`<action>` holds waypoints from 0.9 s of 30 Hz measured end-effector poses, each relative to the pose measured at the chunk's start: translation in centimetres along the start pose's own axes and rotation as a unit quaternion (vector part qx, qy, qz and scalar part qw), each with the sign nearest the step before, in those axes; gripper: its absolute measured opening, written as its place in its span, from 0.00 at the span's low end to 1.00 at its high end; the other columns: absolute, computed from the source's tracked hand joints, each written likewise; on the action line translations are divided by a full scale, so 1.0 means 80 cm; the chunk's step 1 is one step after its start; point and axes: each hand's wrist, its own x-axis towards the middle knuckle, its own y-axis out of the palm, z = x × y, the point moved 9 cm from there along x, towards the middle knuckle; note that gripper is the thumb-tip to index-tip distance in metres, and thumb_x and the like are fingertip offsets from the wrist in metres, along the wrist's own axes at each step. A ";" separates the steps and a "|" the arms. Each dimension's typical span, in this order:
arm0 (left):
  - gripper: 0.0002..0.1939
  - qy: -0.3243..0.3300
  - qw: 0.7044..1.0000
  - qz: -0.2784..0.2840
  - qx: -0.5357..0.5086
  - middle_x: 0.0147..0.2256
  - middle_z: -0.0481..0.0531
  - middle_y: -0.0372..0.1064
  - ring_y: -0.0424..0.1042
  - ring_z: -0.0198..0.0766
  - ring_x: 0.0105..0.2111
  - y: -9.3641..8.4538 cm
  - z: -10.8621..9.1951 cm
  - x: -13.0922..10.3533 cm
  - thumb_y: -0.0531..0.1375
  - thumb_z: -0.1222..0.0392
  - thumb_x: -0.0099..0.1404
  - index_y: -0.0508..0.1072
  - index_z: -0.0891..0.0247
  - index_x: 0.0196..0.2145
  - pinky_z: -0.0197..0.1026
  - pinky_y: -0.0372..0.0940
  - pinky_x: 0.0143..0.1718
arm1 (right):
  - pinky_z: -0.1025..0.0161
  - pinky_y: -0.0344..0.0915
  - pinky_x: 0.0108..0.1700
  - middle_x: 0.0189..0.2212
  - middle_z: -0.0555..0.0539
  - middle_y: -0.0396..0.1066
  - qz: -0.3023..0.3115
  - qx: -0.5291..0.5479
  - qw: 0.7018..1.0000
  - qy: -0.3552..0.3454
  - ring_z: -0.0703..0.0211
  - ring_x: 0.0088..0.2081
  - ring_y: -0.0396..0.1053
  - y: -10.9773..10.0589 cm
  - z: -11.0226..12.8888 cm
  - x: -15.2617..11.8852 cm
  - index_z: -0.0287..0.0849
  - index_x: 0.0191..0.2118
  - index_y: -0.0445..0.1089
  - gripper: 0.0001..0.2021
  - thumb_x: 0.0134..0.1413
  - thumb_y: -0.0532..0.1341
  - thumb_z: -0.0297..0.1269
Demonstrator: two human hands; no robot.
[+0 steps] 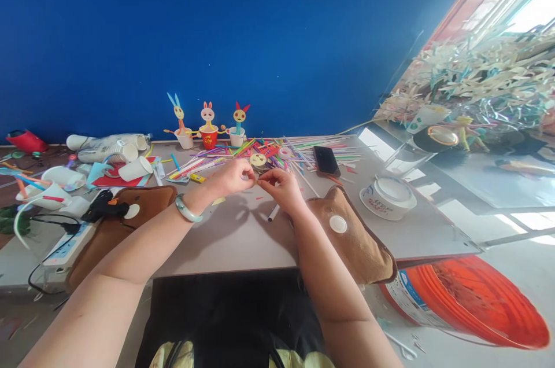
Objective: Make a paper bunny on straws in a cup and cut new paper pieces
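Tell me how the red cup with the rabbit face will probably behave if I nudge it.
The red cup looks like thin paper, so it is probably light and would slide or dent easily. It may tip under a firm push, since it narrows towards its base and the rabbit face stands above its rim.

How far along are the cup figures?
Three cup figures by the wall look done. The left hand and right hand pinch close together; any piece between is too small to tell. Likely left: the round face beyond them shows no ears, and colored strips and plain cups lie loose.
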 end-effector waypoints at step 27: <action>0.47 -0.161 0.979 -0.126 -0.006 0.64 0.68 0.59 0.64 0.54 0.62 0.014 0.138 -0.010 0.66 0.61 0.54 0.51 0.66 0.67 0.53 0.61 0.60 | 0.64 0.47 0.25 0.19 0.56 0.64 -0.099 0.281 0.933 0.204 0.68 0.22 0.53 -0.001 -0.077 0.005 0.44 0.24 0.70 0.18 0.30 0.76 0.47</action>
